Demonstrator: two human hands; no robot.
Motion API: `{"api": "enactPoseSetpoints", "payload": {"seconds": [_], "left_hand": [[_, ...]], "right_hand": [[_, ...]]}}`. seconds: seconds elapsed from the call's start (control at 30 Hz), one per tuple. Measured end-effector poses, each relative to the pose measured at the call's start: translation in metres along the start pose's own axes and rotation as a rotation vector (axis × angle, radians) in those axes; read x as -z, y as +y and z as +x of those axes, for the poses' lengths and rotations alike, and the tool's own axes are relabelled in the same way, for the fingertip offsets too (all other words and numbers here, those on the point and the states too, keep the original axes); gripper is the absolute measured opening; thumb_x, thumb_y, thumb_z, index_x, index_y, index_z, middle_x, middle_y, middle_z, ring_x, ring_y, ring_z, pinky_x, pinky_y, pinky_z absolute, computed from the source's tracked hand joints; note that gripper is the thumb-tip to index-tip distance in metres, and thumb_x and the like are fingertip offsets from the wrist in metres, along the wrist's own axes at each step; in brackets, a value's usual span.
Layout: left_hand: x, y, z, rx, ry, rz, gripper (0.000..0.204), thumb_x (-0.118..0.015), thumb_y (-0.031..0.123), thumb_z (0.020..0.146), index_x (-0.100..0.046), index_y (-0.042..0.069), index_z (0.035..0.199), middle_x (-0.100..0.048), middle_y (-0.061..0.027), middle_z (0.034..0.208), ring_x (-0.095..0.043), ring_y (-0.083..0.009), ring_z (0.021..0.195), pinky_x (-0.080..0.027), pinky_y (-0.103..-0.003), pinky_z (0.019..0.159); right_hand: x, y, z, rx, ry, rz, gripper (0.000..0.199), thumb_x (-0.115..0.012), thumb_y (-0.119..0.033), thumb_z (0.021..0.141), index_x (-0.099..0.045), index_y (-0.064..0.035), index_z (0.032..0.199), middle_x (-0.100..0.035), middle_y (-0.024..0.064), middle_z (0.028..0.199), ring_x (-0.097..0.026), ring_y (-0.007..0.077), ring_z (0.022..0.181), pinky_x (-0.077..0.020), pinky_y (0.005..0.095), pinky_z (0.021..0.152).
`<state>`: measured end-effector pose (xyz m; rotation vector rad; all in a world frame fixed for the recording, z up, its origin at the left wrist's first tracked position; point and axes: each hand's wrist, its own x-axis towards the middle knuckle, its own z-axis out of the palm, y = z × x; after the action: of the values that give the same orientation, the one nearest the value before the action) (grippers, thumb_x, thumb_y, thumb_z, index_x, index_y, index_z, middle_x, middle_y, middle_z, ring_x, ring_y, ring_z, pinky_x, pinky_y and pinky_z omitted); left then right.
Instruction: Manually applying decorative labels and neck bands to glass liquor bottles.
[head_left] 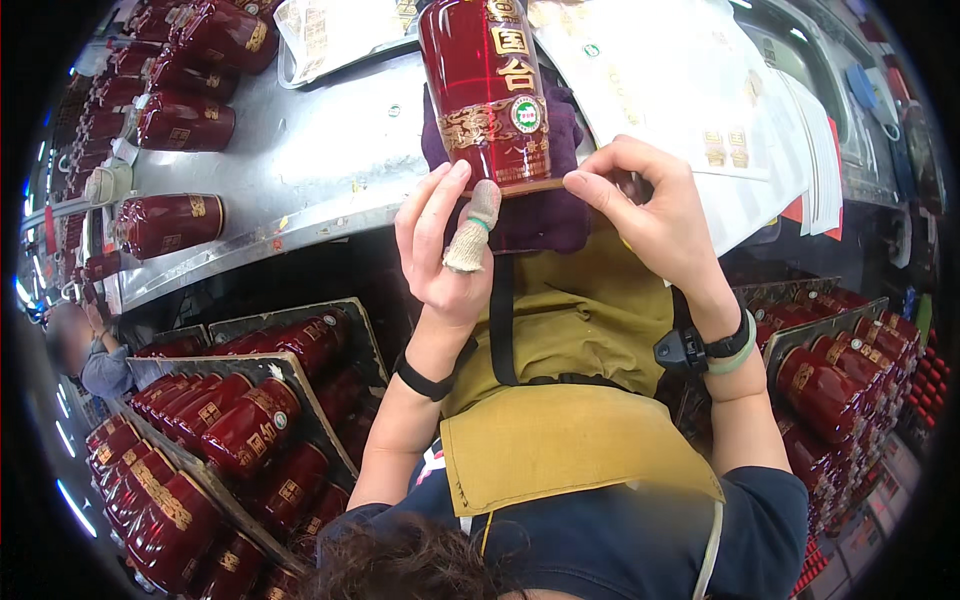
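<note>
A dark red glossy bottle with gold characters and a gold band stands upright at the table edge, on a purple cloth. My left hand touches its lower rim from the left; the thumb wears a knitted finger cot. My right hand pinches the bottle's bottom edge from the right. Both hands steady the bottle's base.
A metal table carries more red bottles lying at the left and white printed sheets at the right. Crates of red bottles stand lower left and lower right. Another person sits at far left.
</note>
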<state>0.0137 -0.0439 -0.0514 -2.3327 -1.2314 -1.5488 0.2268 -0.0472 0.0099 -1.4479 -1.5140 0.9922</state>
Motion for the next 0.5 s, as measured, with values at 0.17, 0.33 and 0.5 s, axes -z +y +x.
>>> {"api": "enactPoseSetpoints", "payload": {"seconds": [0.17,0.33,0.5], "left_hand": [[-0.003,0.009,0.005,0.042,0.025,-0.037,0.048,-0.069,-0.017,0.078,-0.061,-0.012,0.125,-0.064,-0.0187,0.129,-0.06,-0.0371,0.122,-0.05,-0.045,0.105],[-0.004,0.009,0.011,0.003,0.022,0.026,0.036,-0.078,-0.01,0.077,-0.072,-0.004,0.112,-0.068,-0.0155,0.123,-0.065,-0.0338,0.115,-0.054,-0.041,0.096],[-0.008,0.002,0.004,0.183,0.103,-0.16,0.024,-0.081,-0.007,0.077,-0.076,-0.003,0.1,-0.074,-0.0126,0.11,-0.07,-0.0326,0.104,-0.06,-0.039,0.084]], "right_hand": [[-0.003,0.005,0.001,-0.005,-0.002,-0.012,0.018,-0.079,-0.015,0.089,-0.074,0.0023,0.089,-0.065,0.0027,0.073,-0.049,0.0082,0.064,-0.0405,0.0268,0.059],[-0.006,0.007,0.002,0.025,0.007,-0.018,0.019,-0.08,-0.015,0.089,-0.074,0.0022,0.088,-0.065,0.0025,0.073,-0.048,0.0079,0.063,-0.04,0.0267,0.058],[-0.009,0.005,0.001,0.023,0.007,-0.009,0.017,-0.08,-0.014,0.088,-0.074,0.0019,0.088,-0.065,0.0023,0.073,-0.048,0.008,0.062,-0.0392,0.0268,0.057]]}}
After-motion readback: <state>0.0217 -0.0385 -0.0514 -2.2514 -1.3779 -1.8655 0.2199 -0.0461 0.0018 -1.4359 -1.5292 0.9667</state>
